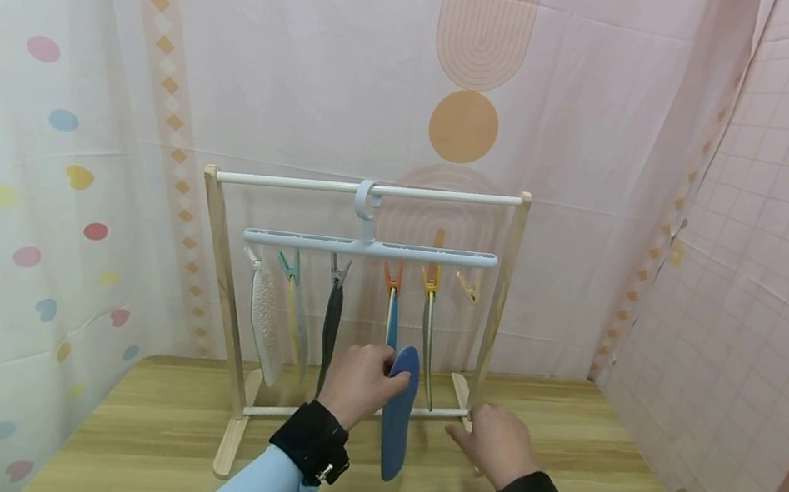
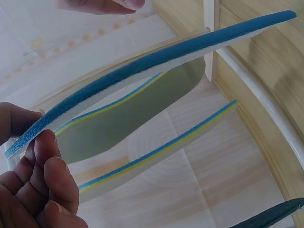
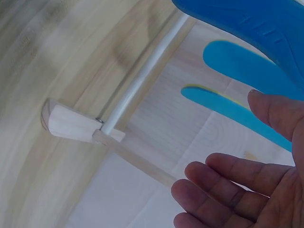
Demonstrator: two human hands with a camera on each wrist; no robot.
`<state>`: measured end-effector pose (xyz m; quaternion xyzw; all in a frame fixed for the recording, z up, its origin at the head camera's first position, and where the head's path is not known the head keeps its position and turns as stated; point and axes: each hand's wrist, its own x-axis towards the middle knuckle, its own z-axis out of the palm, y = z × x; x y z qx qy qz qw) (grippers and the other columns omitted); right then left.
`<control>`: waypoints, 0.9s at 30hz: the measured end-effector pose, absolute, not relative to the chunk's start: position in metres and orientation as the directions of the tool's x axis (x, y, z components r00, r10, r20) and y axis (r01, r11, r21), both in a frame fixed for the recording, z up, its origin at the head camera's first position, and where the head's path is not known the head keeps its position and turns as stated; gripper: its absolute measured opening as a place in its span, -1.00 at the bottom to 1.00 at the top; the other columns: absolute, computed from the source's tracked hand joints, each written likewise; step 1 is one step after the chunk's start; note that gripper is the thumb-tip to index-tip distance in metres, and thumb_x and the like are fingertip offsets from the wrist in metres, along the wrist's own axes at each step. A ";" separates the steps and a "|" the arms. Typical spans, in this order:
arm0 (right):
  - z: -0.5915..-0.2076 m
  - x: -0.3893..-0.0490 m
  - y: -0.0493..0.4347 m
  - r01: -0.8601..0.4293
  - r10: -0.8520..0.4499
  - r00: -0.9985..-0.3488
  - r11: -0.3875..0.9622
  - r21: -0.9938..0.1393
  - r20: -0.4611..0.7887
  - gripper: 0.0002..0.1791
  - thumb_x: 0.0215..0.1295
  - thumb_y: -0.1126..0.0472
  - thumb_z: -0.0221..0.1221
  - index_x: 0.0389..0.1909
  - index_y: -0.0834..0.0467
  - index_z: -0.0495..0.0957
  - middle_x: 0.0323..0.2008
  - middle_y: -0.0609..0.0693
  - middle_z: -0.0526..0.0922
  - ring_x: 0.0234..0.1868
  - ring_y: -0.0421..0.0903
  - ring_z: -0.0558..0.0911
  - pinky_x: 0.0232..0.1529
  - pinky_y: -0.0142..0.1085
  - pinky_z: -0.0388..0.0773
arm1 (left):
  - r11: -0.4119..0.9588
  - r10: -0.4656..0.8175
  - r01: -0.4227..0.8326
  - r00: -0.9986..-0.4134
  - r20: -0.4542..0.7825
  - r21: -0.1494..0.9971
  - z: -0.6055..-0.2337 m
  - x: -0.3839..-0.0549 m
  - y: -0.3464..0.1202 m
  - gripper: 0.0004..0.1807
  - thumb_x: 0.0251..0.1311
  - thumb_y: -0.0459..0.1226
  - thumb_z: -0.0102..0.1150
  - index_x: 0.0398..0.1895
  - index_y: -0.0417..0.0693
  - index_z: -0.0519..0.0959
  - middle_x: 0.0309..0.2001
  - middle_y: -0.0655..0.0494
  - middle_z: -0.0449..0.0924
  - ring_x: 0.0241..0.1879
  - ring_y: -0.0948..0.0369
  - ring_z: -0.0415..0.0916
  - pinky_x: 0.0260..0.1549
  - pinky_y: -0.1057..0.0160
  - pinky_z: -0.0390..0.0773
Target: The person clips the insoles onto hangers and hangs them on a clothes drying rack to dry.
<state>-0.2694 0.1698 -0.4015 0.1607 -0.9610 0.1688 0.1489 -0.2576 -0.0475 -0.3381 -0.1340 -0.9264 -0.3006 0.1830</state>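
My left hand [image 1: 362, 380] pinches one end of a blue insole [image 1: 397, 423], its fingertips and thumb pressed on both faces in the left wrist view. The insole stands lengthwise in front of the rack, with a pale underside. To the right of it my right hand [image 1: 499, 443] hovers near the rack's right foot. Its fingers [image 3: 228, 194] are loosely bent and apart, touching nothing. Behind hang several other insoles, among them a white textured one [image 1: 265, 324], a dark one [image 1: 331, 325] and a grey-green one [image 1: 427, 352].
A light-blue hanger [image 1: 431, 254] with coloured clips hooks over the white top bar [image 1: 282, 181] of a wooden rack [image 1: 501, 295]. A pale yellow clip [image 1: 468, 287] hangs at its right end. The rack stands on a wood-grain table [image 1: 134, 428], with patterned curtains behind.
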 end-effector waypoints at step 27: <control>-0.364 -0.290 0.177 -0.338 -0.224 -0.868 0.920 -0.198 0.443 -0.51 0.23 0.01 0.35 -0.75 0.12 0.40 -0.76 -0.08 0.32 -0.73 -0.18 0.34 -0.73 -0.30 0.27 | 0.768 0.156 0.373 -0.897 0.414 0.520 -0.330 -0.268 -0.030 -0.63 0.23 -0.20 0.24 -0.73 0.04 0.42 -0.75 0.28 0.27 -0.74 0.32 0.26 -0.72 0.34 0.15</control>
